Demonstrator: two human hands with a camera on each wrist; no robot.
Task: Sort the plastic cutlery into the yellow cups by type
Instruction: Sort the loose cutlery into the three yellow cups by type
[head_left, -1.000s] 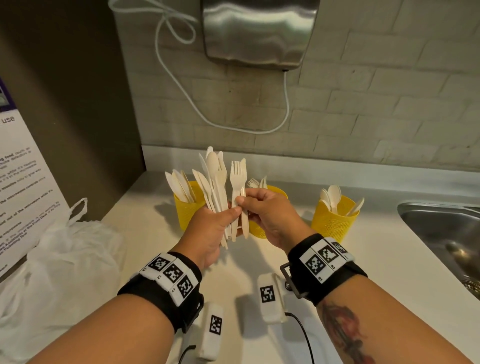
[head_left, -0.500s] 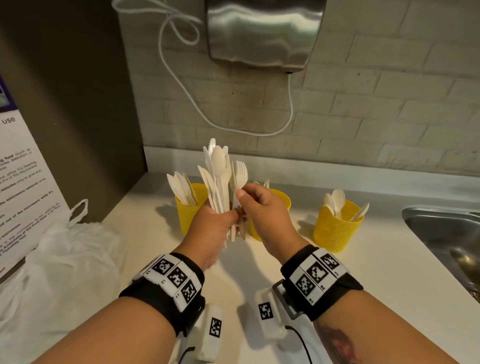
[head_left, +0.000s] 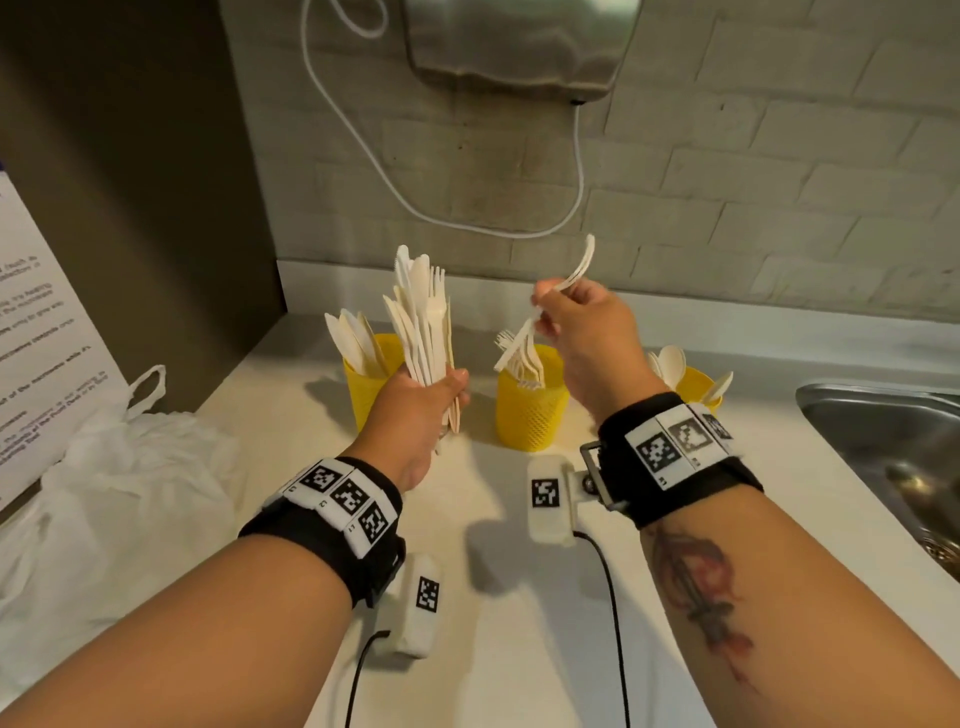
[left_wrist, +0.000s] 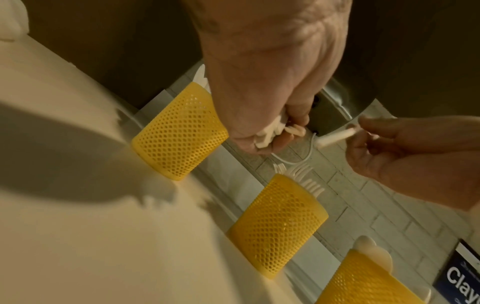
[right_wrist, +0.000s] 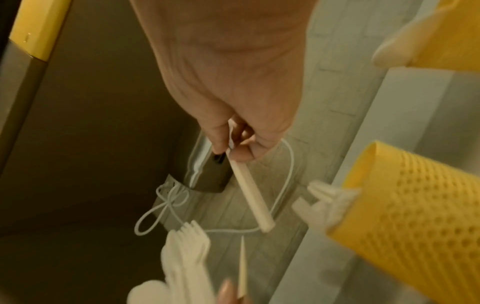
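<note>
My right hand (head_left: 587, 338) has pulled one fork (head_left: 545, 306) away from the bundle (head_left: 423, 322) and pinches it above the middle cup (head_left: 530, 410); my left hand (head_left: 415, 415) still grips the rest beside the left cup (head_left: 366, 387).

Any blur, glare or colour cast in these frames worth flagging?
Head view: sharp, hard shadows on the counter, glare on the steel dryer. Left wrist view: warm cast, counter foreground smeared. Right wrist view: motion-blurred, especially the cutlery bundle; yellow cups soft.
</note>
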